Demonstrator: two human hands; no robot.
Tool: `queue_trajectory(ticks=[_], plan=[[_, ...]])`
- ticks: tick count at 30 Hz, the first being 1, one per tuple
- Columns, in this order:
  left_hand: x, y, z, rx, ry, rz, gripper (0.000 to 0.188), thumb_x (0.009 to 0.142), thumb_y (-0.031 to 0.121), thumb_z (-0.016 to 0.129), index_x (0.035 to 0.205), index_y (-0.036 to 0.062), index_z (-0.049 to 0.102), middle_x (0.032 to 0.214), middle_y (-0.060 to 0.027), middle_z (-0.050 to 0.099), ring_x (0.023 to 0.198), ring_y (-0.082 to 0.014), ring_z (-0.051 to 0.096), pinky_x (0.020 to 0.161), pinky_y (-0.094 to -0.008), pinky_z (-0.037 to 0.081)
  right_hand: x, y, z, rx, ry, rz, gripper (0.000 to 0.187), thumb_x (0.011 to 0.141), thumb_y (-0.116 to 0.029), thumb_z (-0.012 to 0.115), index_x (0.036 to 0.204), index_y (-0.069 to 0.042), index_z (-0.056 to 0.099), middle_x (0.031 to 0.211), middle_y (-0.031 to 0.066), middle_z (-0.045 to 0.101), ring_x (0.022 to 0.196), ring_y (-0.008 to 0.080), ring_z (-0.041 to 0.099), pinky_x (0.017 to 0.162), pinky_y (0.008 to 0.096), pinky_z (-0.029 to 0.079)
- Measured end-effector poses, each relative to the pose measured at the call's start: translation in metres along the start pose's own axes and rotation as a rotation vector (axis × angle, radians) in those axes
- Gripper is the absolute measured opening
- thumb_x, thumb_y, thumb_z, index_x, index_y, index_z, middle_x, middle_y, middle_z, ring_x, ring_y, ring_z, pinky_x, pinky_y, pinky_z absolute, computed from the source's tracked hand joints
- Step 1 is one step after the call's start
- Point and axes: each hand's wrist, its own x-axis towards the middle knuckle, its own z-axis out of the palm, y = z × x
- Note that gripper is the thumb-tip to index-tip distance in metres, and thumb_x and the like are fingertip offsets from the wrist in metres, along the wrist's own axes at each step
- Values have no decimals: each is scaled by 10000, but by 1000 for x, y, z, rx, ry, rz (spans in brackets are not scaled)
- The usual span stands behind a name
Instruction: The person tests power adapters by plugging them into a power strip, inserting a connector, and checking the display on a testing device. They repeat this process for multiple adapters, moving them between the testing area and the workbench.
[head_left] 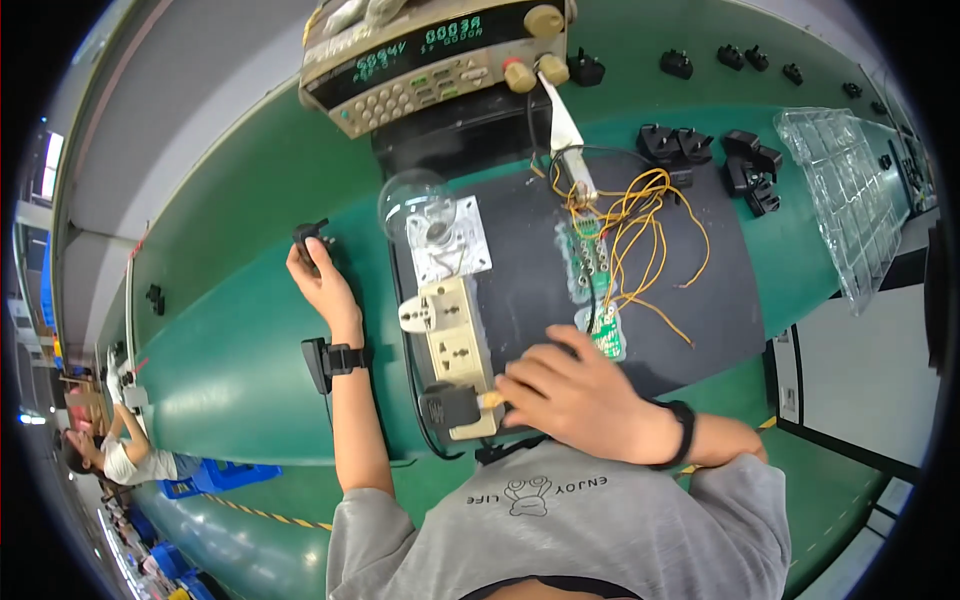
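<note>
My left hand (pixel 325 285) reaches out over the green bench, its fingers closed on a black plug adapter (pixel 312 238). At the near end of a cream power strip (pixel 445 325), another black adapter (pixel 450 406) sits in a socket. My right hand (pixel 575 392) is beside it, fingers bent around a small yellow plug (pixel 490 399) at the adapter's side; the fingers partly hide it. A round white plug (pixel 417 314) stands in a farther socket of the strip. Beyond the strip, a clear glass bulb (pixel 415 205) is mounted on a white plate (pixel 470 235).
A bench power supply (pixel 430 70) stands at the back. Yellow wires (pixel 655 240) loop over a green circuit board (pixel 605 330) on the dark mat (pixel 690 330). Several black adapters (pixel 750 165) lie near a clear plastic tray (pixel 845 200) at right. Another person (pixel 140 455) sits far left.
</note>
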Motion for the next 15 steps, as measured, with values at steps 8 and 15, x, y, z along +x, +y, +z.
queue_trajectory(ticks=[8,15], plan=[[77,-24,21,448,186,178,528,840,324,671,1229,26,474,910,-89,517,804,-205,492,759,-319,415,85,206,-92,-372,136,399,550,738,-207,707,1221,-39,504,1181,137,513,1068,328,498,889,418,416],[101,-33,35,454,295,83,812,761,227,747,1408,54,287,917,-92,512,789,-206,471,776,-349,416,187,339,-40,69,-422,827,990,542,-361,782,1393,-139,327,1381,258,331,1239,492,341,946,559,398]])
